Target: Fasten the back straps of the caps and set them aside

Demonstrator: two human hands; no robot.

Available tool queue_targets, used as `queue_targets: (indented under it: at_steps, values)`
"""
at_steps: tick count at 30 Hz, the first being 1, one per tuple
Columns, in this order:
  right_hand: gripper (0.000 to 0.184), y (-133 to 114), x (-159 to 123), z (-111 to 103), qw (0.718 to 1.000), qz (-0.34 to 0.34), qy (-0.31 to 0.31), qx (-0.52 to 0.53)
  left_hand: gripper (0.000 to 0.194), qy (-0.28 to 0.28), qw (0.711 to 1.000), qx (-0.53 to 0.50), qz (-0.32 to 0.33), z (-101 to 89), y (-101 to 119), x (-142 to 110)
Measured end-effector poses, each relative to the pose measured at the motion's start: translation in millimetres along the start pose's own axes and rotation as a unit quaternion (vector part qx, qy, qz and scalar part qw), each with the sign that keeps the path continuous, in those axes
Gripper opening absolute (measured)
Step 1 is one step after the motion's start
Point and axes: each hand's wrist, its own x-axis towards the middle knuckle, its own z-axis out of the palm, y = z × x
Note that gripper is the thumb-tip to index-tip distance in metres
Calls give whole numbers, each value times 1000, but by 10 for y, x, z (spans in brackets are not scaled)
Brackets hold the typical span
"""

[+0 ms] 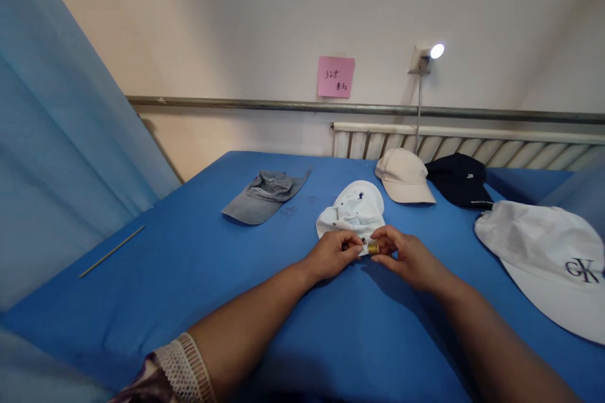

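A white baseball cap with a small dark emblem lies on the blue sheet in front of me, its crown partly collapsed and its back strap toward me. My left hand pinches the near end of this cap at the strap, thumb and fingers together. Just to the right, my right hand has its thumb and fingers closed about a gold-coloured buckle on the strap. The fingers partly cover the strap and a small dark bit between the two hands.
Left of centre lies a grey cap. A beige cap, a black cap and a larger white cap sit at right. A thin stick rests on the blue bed. A radiator stands behind.
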Motion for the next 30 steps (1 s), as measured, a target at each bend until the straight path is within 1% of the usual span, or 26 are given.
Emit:
queue_targets:
  at_steps: [3, 5, 10, 14, 18, 20, 22, 26, 30]
  values:
    - [17, 2, 21, -3, 1000, 0, -17, 10, 16, -9, 1000, -5, -2, -2, 1, 3]
    - [13, -15, 27, -8, 1000, -6, -17, 11, 15, -9, 1000, -5, 0, -3, 8, -1]
    - [11, -45, 18, -31, 998, -53, 1, -23, 16, -16, 1000, 2, 18, -8, 5, -9]
    - [11, -37, 20, -28, 998, -56, -2, -27, 15, -25, 999, 13, 15, -8, -7, -6]
    - [10, -43, 29, -4, 999, -49, -9, -12, 14, -4, 1000, 24, 16, 18, -7, -8]
    - [10, -44, 36, 9, 999, -51, -9, -9, 16, 13, 1000, 12, 12, 36, -10, -6]
    - [11, -35, 43, 22, 999, -44, 0, -9, 16, 17, 1000, -4, 8, 47, -16, 1]
    - [11, 8, 50, 32, 1000, -18, 9, -5, 14, 3, 1000, 5, 11, 21, -3, 7]
    - [9, 27, 45, 17, 999, -29, 1, -17, 20, -46, 996, 65, 39, -87, 78, -31]
